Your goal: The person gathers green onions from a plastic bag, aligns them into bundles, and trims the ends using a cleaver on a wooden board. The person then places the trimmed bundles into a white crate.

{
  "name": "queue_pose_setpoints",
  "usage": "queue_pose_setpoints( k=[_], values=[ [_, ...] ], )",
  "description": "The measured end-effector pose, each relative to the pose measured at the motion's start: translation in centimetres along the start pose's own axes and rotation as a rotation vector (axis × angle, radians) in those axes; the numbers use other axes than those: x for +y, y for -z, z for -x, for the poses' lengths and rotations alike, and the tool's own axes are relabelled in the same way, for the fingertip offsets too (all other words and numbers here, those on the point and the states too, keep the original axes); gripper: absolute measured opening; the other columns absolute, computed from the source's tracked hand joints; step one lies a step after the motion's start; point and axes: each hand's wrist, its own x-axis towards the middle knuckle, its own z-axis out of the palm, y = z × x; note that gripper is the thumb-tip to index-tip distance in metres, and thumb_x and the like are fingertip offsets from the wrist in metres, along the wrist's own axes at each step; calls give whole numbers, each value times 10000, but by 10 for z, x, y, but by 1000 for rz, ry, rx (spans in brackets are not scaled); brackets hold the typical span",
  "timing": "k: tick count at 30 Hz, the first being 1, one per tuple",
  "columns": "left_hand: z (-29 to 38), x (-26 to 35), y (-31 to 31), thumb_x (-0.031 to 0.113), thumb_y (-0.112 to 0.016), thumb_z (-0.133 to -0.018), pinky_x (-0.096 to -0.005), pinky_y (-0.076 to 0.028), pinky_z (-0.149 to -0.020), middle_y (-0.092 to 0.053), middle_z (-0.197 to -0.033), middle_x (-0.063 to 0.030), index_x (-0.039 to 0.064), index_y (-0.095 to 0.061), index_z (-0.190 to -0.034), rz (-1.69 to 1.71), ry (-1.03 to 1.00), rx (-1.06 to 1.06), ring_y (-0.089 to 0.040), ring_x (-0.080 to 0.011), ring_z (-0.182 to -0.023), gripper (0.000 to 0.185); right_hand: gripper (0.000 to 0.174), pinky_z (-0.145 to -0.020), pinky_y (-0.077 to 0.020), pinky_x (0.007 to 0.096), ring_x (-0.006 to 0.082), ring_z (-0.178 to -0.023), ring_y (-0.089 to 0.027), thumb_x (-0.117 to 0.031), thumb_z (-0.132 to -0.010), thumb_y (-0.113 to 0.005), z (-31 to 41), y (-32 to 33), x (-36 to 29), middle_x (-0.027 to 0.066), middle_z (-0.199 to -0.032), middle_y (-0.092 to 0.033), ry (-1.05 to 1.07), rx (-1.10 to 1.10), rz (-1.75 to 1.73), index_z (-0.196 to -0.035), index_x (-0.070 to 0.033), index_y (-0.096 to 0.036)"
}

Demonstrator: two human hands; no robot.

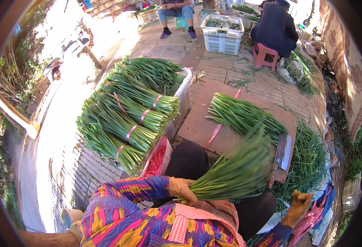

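Observation:
My left hand (182, 190), in an orange-tan work glove, grips a loose bunch of garlic chives (227, 177) by its pale stem ends. The leaf ends fan out to the right, blurred by motion. My right hand (296, 208), gloved alike, is low at the right with fingers bent and apart, and nothing shows in it. Before me lies a brown board (196, 123) bearing a pile of chives (246, 114). A pink tie strip (213, 136) sticks out from under that pile. A wide-bladed knife (283, 151) rests along the board's right edge.
Tied chive bundles (131, 108) overfill a white crate (181, 108) at left. A container of pink strips (157, 162) stands by my knee. Loose leaves (307, 157) are heaped at right. Beyond are another crate (222, 37), a seated person (176, 12) and one on a red stool (265, 55).

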Motion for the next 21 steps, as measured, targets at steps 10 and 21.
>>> queue_pose_setpoints(
  k=[10,21],
  values=[
    [-22,34,-17,212,-734,-804,-272,-490,-543,-661,-782,-42,53,-690,-803,-503,16,12,-621,-118,-652,165,805,-1065,-265,545,289,-1184,-524,-465,-693,-766,146,-201,-4,81,-1240,-566,752,-1471,1039,-1385,-184,-465],
    [64,-10,4,147,-688,-857,-234,-426,-417,-647,-711,-40,65,-572,-1116,-18,303,-80,-583,-92,-518,295,721,-747,-532,360,322,-840,-664,-177,-677,-744,174,-177,62,132,-866,-669,289,-1565,777,-1357,-177,-504]
  ],
)
